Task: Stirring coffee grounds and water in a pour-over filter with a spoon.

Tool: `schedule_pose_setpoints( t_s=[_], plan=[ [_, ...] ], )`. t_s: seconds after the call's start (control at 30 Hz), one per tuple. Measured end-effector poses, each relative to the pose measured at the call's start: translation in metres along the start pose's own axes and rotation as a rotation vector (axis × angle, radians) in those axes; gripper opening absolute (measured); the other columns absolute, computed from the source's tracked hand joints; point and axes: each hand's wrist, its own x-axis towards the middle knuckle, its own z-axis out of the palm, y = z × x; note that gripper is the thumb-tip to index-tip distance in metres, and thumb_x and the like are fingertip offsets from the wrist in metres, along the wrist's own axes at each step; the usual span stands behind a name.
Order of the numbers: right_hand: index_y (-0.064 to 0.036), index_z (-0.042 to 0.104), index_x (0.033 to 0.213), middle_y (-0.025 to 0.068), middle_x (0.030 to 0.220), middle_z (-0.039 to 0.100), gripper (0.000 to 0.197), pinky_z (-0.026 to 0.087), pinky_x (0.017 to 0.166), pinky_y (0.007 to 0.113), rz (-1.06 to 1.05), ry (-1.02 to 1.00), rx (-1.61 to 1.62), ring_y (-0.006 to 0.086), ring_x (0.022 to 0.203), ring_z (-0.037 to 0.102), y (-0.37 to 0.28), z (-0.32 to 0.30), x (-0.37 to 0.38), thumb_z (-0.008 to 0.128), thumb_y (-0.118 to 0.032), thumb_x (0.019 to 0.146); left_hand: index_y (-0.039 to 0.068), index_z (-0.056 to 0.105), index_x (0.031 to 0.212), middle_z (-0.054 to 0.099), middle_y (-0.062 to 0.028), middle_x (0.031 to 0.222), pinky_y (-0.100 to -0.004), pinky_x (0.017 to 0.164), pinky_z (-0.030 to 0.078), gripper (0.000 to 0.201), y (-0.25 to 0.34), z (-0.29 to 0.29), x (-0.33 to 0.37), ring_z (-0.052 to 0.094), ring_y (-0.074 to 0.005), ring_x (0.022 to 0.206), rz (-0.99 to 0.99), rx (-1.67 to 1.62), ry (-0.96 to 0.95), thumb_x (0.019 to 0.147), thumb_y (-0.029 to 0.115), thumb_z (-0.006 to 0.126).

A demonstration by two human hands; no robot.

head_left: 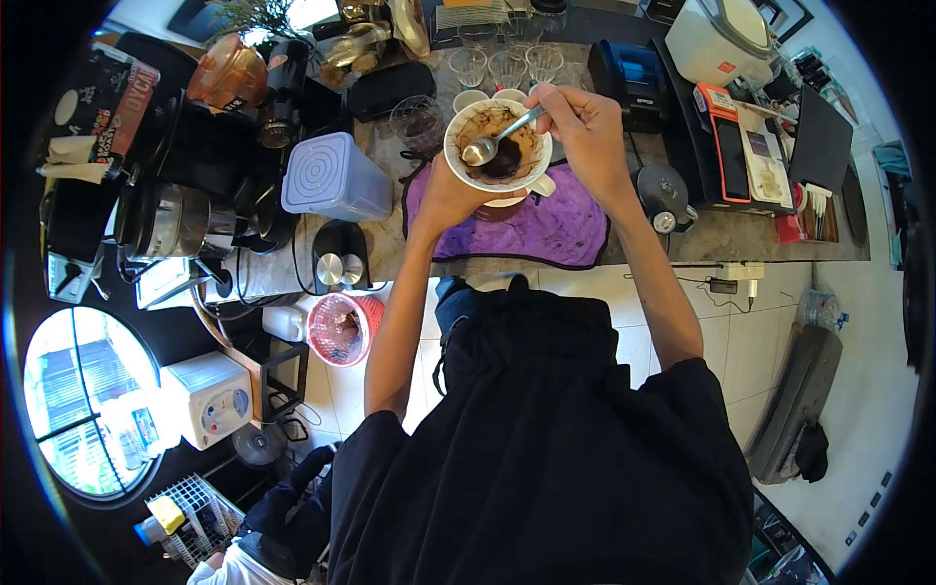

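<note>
My left hand [449, 199] grips a white cup [455, 164] from its left side. The cup has a handle at the lower right; brown coffee residue coats its inner wall and something dark lies at the bottom. My right hand [583, 127] pinches the handle of a metal spoon [507, 131], whose bowl is tilted down inside the cup near the left wall. Both are held above a purple cloth [565, 226] on the counter. A brown, pale-rimmed vessel [499, 211] shows partly beneath the cup; the rest of it is hidden.
Several clear glasses [468, 68] stand beyond the cup. A lidded plastic container [336, 177] and a small black device with two silver knobs [340, 267] are at left. On the right sit a dark kettle [665, 198] and a blue-black machine [632, 83]. A red basket [344, 330] stands below the counter.
</note>
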Motion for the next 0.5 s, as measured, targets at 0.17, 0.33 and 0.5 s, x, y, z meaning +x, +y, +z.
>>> schedule_pose_setpoints(
  t_s=[0.17,0.33,0.5],
  plan=[
    [0.0,0.075,0.092,0.0003,0.064,0.062,0.029,0.038,0.052,0.022,-0.02,0.023,-0.038,0.0033,0.058,0.051,0.008,-0.004,-0.001,0.059,-0.024,0.098,0.0,0.055,0.127,0.066,-0.0104,0.12,-0.0343,0.094,0.052,0.081,-0.004,-0.001,-0.001,0.064,-0.0187,0.107,0.027,-0.047,0.033,0.059,0.017,0.096],
    [-0.0005,0.076,0.093,-0.0003,0.064,0.062,0.028,0.037,0.051,0.022,-0.026,0.053,-0.01,0.0021,0.058,0.049,0.0,-0.001,0.0,0.059,-0.023,0.098,0.0,0.054,0.128,0.065,-0.0104,0.121,-0.0344,0.094,0.051,0.083,-0.008,-0.005,-0.001,0.063,-0.0188,0.108,0.002,0.039,0.003,0.059,0.018,0.096],
    [0.0008,0.075,0.089,-0.0012,0.064,0.061,0.03,0.037,0.052,0.023,-0.021,0.005,0.034,0.0024,0.058,0.049,0.002,0.002,0.001,0.058,-0.023,0.098,0.0,0.052,0.131,0.065,-0.0102,0.121,-0.0341,0.095,0.051,0.086,-0.008,-0.001,0.0,0.063,-0.0188,0.109,0.003,-0.039,-0.013,0.059,0.017,0.096]
  ],
)
